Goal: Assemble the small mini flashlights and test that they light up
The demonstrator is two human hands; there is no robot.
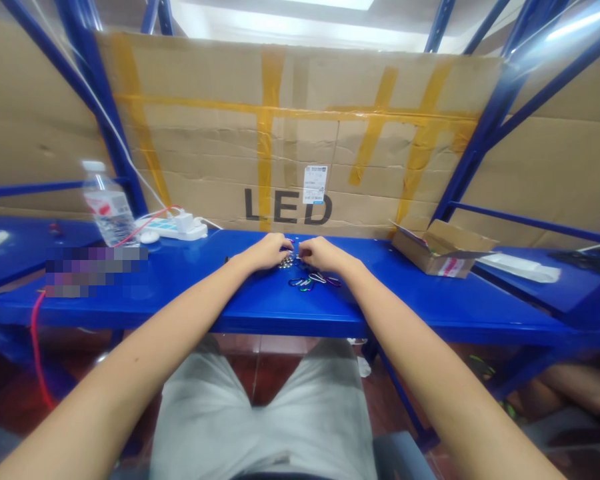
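Note:
Both my hands are at the middle of the blue table [260, 313], close together with a small gap between them. My left hand [270, 251] has its fingers curled in, and a speck of purple shows beside its fingertips. Small shiny metal pieces [287, 262] lie just under those fingers. My right hand [321, 253] is closed too, thumb and fingers pinched towards the left hand. What either hand holds is too small and blurred to name. Several coloured carabiners [316, 279], silver, green and dark, lie in a loose pile below my right hand.
An open cardboard box [443, 250] stands to the right, beside a white packet [523, 268]. On the left are a water bottle [109, 207], a white power strip [177, 227] and a red cable [37, 347]. A large cardboard sheet [205, 153] rises behind. Another person's leg [575, 390] shows at lower right.

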